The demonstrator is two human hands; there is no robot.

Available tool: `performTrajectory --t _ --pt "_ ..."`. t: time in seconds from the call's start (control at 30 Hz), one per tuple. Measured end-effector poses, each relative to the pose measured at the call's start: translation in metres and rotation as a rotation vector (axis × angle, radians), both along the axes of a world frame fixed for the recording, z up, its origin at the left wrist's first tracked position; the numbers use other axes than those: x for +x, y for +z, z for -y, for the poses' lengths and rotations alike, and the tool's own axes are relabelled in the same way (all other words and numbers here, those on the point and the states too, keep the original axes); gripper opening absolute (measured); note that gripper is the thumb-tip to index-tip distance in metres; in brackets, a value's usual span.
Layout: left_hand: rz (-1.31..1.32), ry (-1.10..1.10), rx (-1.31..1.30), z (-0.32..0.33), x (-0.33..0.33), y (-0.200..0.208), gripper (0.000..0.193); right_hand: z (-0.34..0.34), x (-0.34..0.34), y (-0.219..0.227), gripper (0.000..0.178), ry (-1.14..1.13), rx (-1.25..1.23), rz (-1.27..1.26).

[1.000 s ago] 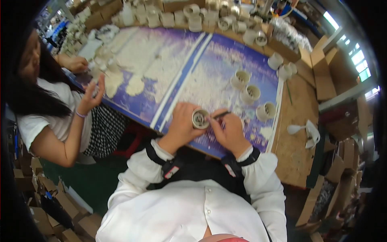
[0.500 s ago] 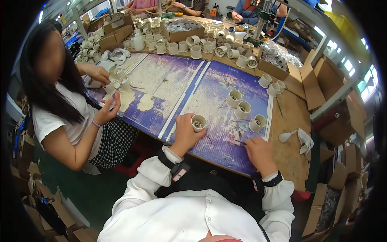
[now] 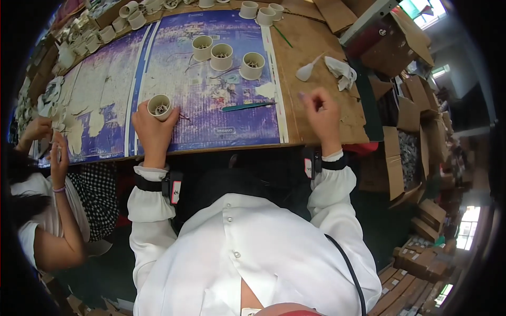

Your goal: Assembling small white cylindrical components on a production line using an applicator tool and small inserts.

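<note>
My left hand [image 3: 154,129] is wrapped round a cream-white cylindrical cup [image 3: 159,107], which stands upright near the table's front edge. Small metal parts show inside it, and thin dark reddish wires stick out beside my thumb. To the right, my right hand [image 3: 322,117] hovers over the brown strip of table with its fingers curled. Whatever it may pinch is too small to make out. Between the hands lie teal tweezers [image 3: 249,106] on the purple cardboard mat [image 3: 211,124]. Farther back stand three similar cups, one of them a wired cup [image 3: 221,57].
Beyond my right hand lie a white pointed squeeze bottle [image 3: 305,72] and a crumpled white cloth [image 3: 342,73]. A green stick [image 3: 282,36] rests near more white cups [image 3: 265,16]. At left, a co-worker's hands [image 3: 45,134] work at the table. Cardboard boxes [image 3: 392,163] stand at right.
My right hand has left the tweezers on the mat and moved right, toward the white bottle. My left hand still holds its cup. The view has tilted down and turned right.
</note>
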State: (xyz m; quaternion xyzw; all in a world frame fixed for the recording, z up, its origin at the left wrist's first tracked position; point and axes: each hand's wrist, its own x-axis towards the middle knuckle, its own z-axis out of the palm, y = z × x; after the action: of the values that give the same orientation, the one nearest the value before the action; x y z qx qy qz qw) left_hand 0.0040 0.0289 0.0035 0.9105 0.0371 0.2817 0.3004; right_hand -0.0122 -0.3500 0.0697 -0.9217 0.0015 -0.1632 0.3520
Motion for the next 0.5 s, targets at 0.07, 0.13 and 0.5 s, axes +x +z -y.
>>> performTrajectory --t 0.07,0.13,0.5 --pt "0.002 0.012 0.039 0.001 -0.003 0.002 0.054 0.010 0.012 -0.004 0.015 -0.139 -0.010 -0.025" --pt "0.003 0.004 0.032 0.003 -0.004 0.002 0.054 0.026 0.037 -0.023 0.019 -0.138 0.223 0.183" --pt "0.022 0.032 0.047 0.000 -0.007 0.000 0.053 0.044 0.094 -0.061 0.037 -0.043 0.098 0.054"
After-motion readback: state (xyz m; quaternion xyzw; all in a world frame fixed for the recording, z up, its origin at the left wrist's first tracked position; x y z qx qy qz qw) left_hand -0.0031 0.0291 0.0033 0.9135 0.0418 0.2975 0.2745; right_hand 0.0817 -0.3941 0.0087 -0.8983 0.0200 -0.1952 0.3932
